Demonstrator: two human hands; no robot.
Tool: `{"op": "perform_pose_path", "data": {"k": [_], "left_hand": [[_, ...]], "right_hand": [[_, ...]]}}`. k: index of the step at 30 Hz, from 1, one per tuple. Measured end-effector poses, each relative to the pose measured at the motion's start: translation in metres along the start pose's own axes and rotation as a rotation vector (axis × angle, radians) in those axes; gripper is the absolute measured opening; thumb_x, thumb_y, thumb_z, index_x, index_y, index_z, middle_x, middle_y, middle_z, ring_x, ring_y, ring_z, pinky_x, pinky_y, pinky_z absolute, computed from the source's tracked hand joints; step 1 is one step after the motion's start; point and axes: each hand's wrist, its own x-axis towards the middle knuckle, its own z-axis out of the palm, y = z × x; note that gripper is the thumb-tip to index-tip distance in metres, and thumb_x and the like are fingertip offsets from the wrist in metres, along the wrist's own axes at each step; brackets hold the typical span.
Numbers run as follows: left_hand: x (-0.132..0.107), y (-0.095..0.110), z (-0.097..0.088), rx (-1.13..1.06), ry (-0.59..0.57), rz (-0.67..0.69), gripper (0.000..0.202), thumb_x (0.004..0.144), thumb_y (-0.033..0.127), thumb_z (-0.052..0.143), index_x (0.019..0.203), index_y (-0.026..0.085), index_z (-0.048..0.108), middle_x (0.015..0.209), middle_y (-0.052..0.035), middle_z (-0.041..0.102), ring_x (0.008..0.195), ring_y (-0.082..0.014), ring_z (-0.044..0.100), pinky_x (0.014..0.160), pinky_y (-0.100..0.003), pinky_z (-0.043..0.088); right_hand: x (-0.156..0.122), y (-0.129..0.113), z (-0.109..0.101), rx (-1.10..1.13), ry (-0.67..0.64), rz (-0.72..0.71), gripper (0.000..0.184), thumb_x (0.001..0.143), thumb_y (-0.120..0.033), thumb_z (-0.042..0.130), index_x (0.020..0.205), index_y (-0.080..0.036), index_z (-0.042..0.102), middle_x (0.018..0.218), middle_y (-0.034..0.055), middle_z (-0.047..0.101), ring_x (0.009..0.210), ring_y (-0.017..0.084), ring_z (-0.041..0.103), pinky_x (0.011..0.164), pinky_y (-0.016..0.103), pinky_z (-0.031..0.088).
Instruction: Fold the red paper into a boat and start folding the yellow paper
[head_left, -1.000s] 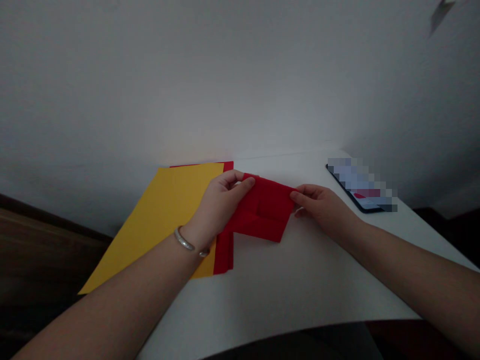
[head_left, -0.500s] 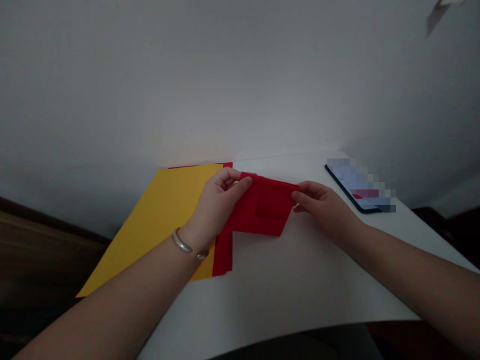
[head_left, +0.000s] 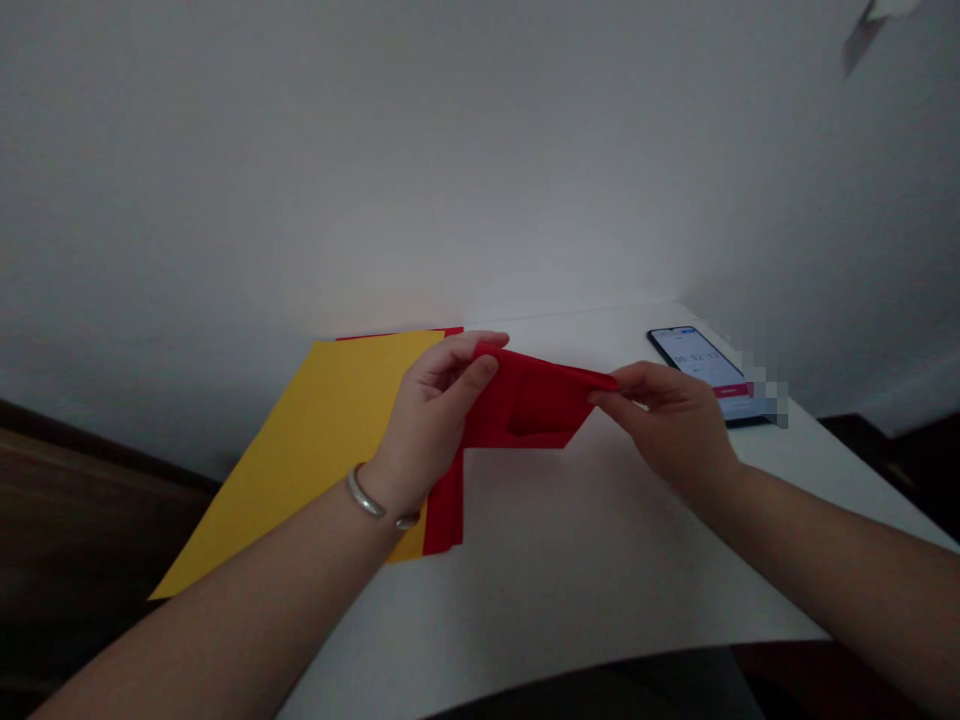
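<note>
A folded red paper [head_left: 536, 405] is held just above the white table [head_left: 570, 540], between both hands. My left hand [head_left: 435, 415], with a silver bracelet on the wrist, pinches the paper's left top corner. My right hand [head_left: 667, 420] pinches its right corner. The paper is tilted nearly flat, with a small folded pocket showing on its front.
A yellow sheet [head_left: 322, 440] lies on a red sheet [head_left: 444, 510] at the table's left, overhanging the left edge. A phone [head_left: 701, 365] with a lit screen lies at the back right. A white wall stands right behind the table.
Both hands have lifted and tipped the red paper flatter, away from me. My right hand moved a little to the right, drawing the paper out wider.
</note>
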Motion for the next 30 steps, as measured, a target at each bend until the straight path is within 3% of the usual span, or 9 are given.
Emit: {"op": "perform_pose_path", "data": {"k": [2,5,9,11,13,15,17,25,30], "left_hand": [[0.001,-0.002,-0.003,0.078,-0.021,0.123,0.012,0.084,0.032,0.067,0.091,0.024,0.07,0.106,-0.0029,0.069,0.096,-0.016,0.063,0.085,-0.029,0.05],[0.003,-0.005,-0.005,0.173,-0.03,0.269,0.007,0.083,0.025,0.066,0.09,0.022,0.064,0.106,-0.0039,0.067,0.102,-0.0168,0.061,0.094,-0.033,0.048],[0.003,-0.008,-0.003,0.212,0.021,0.452,0.031,0.077,0.012,0.068,0.1,0.025,0.051,0.11,-0.003,0.061,0.098,-0.0158,0.062,0.092,-0.038,0.051],[0.001,-0.005,-0.002,0.417,0.011,0.586,0.031,0.077,0.009,0.067,0.099,0.024,0.052,0.113,-0.0046,0.059,0.102,-0.0173,0.06,0.095,-0.04,0.049],[-0.002,0.001,0.0,0.649,-0.085,0.678,0.022,0.078,0.009,0.066,0.094,0.023,0.058,0.116,-0.0063,0.059,0.107,-0.0189,0.058,0.097,-0.04,0.047],[-0.006,0.007,0.003,0.723,-0.213,0.708,0.016,0.08,0.012,0.067,0.091,0.022,0.062,0.12,-0.0067,0.059,0.107,-0.019,0.058,0.093,-0.038,0.049],[-0.009,0.011,0.008,0.707,-0.254,0.714,0.015,0.08,0.014,0.068,0.092,0.022,0.063,0.118,-0.0071,0.061,0.106,-0.0192,0.06,0.091,-0.036,0.051],[-0.008,0.017,0.015,0.661,-0.17,0.718,0.02,0.081,0.013,0.067,0.098,0.022,0.064,0.109,-0.0053,0.068,0.1,-0.0166,0.063,0.089,-0.033,0.052],[-0.007,0.02,0.015,0.653,-0.208,0.702,0.021,0.082,0.015,0.068,0.102,0.021,0.064,0.099,-0.0044,0.071,0.093,-0.0165,0.064,0.089,-0.037,0.05]], "right_hand": [[-0.002,-0.002,-0.002,-0.073,0.03,-0.135,0.005,0.076,-0.03,0.072,0.079,-0.026,0.071,0.073,-0.0003,0.07,0.064,0.016,0.062,0.058,0.03,0.051],[-0.001,-0.004,-0.005,-0.135,0.075,-0.265,0.012,0.078,-0.024,0.071,0.089,-0.027,0.072,0.081,-0.0001,0.071,0.07,0.016,0.064,0.061,0.03,0.053],[0.002,-0.004,-0.005,-0.145,0.098,-0.33,0.016,0.08,-0.019,0.068,0.094,-0.027,0.07,0.089,0.0006,0.071,0.078,0.016,0.064,0.067,0.032,0.054],[0.003,-0.005,-0.004,-0.126,0.093,-0.376,0.016,0.08,-0.018,0.068,0.092,-0.028,0.069,0.089,0.0009,0.071,0.082,0.018,0.065,0.073,0.036,0.054],[0.003,-0.008,-0.003,-0.106,0.074,-0.414,0.017,0.08,-0.016,0.068,0.091,-0.029,0.069,0.089,0.0013,0.07,0.084,0.02,0.065,0.076,0.039,0.054],[0.002,-0.012,-0.002,-0.1,0.048,-0.444,0.019,0.08,-0.015,0.068,0.091,-0.03,0.068,0.089,0.0016,0.071,0.085,0.021,0.066,0.075,0.041,0.054],[0.001,-0.017,-0.001,-0.102,0.028,-0.457,0.019,0.08,-0.016,0.068,0.091,-0.031,0.068,0.089,0.0017,0.071,0.085,0.022,0.066,0.074,0.042,0.055],[0.001,-0.028,0.002,-0.087,-0.006,-0.51,0.021,0.078,-0.014,0.07,0.091,-0.03,0.068,0.09,0.0013,0.072,0.087,0.02,0.066,0.076,0.039,0.055],[0.001,-0.03,0.002,-0.086,-0.049,-0.543,0.023,0.079,-0.012,0.069,0.095,-0.029,0.067,0.099,0.0019,0.073,0.092,0.021,0.066,0.082,0.04,0.054]]}}
